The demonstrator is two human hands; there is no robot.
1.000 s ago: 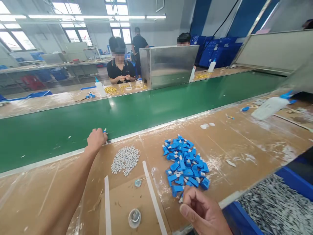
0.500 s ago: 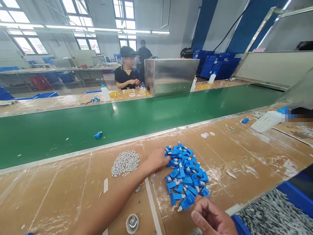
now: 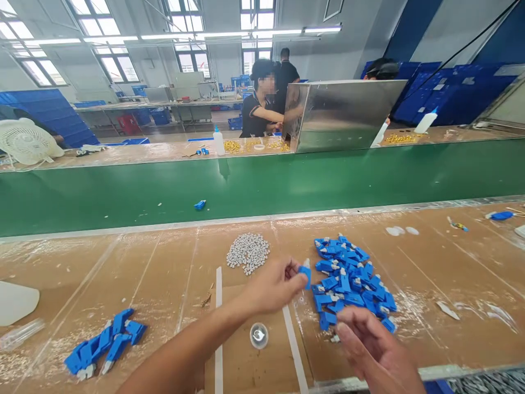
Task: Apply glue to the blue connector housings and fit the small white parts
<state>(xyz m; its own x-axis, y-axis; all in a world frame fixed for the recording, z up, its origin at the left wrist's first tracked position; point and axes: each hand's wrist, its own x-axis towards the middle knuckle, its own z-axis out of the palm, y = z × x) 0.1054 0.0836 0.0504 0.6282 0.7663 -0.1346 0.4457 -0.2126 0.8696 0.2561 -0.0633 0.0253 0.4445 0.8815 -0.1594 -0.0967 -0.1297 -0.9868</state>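
Observation:
My left hand (image 3: 281,284) pinches a small blue plastic part with a white tip (image 3: 304,275), held just left of a heap of similar blue parts (image 3: 348,276). At the heap's near edge, my right hand (image 3: 377,347) has its thumb and forefinger drawn together. Whatever may be between those fingertips is hidden. Beyond my left hand lies a round pile of small grey-white pieces (image 3: 248,251). A small clear cup (image 3: 258,335) stands below the left wrist, between two white strips on the brown tabletop.
A smaller group of blue parts (image 3: 104,342) lies at the left, near a white container (image 3: 16,303). Past the table runs a green belt (image 3: 164,183) carrying one blue part (image 3: 199,204). Across it are a metal box (image 3: 348,117), a white fan (image 3: 28,141) and co-workers.
My left hand has come away from the heap with a blue part in its fingers. The view has swung left, bringing in the smaller blue group and the fan. My right hand stays near the heap.

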